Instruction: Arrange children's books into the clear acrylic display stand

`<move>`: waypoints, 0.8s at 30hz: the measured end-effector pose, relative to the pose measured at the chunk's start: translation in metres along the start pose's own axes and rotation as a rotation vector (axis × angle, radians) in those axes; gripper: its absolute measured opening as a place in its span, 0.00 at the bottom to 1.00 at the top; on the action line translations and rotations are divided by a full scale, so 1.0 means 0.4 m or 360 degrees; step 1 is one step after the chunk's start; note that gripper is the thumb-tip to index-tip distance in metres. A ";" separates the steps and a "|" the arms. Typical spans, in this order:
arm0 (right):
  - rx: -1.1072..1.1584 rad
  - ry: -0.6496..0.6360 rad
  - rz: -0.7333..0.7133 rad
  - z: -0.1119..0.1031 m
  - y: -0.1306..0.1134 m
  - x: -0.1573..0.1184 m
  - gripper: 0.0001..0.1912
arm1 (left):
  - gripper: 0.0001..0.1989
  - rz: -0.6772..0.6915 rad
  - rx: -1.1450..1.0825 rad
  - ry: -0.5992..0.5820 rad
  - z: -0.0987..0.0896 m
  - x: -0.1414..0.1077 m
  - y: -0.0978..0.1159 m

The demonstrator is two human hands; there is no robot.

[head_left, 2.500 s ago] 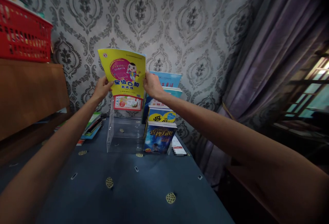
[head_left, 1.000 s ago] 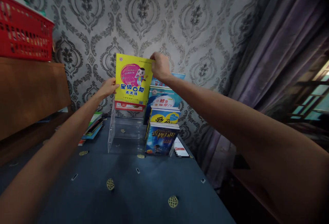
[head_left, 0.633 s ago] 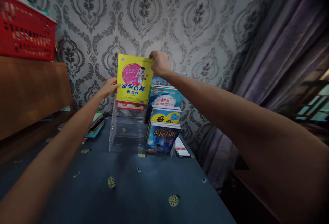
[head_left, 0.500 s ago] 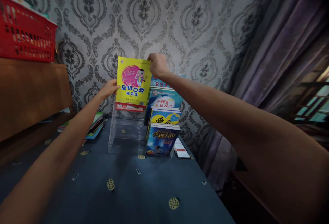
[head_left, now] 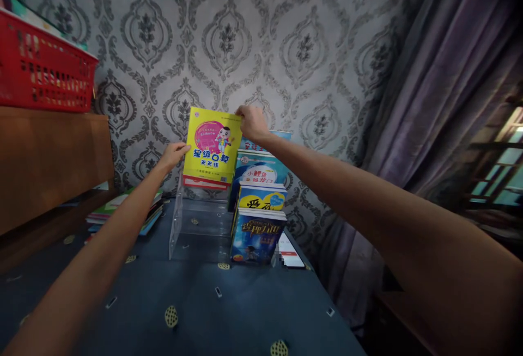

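2 hands [head_left: 175, 155] [head_left: 252, 122] pinching a yellow book [head_left: 212, 146], left at its side edge, right at its upper corner

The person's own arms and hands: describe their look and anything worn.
The left hand and right hand are ungloved. No sleeve, watch, bracelet, cable or marking shows on either arm within view. Some fingers are hidden, so rings cannot be ruled out.

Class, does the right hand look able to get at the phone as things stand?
Probably not while the right hand pinches the corner of the yellow book; with that let go, the way down to the phone, beside the dark blue book, looks open.
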State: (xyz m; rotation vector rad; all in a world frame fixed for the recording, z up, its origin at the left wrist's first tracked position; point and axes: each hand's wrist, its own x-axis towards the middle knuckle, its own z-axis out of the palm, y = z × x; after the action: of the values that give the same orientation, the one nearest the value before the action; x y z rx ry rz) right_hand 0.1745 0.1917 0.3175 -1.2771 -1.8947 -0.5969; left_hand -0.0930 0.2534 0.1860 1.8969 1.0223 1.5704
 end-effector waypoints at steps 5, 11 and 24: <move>0.0035 -0.0073 -0.0090 0.003 -0.005 -0.007 0.21 | 0.22 -0.0035 0.0066 0.0030 0.009 -0.039 -0.025; 0.0014 -0.0074 -0.0106 -0.005 -0.016 -0.017 0.22 | 0.17 -0.0026 0.0064 0.0020 0.009 -0.047 -0.032; -0.0154 -0.0118 -0.0235 -0.008 -0.032 -0.037 0.21 | 0.20 -0.0117 -0.0092 -0.0035 0.007 -0.041 -0.012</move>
State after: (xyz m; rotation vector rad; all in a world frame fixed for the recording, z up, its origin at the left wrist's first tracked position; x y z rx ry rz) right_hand 0.1670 0.1761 0.3081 -1.2422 -2.0560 -0.7343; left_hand -0.0926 0.2438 0.1716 1.8135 1.0144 1.5181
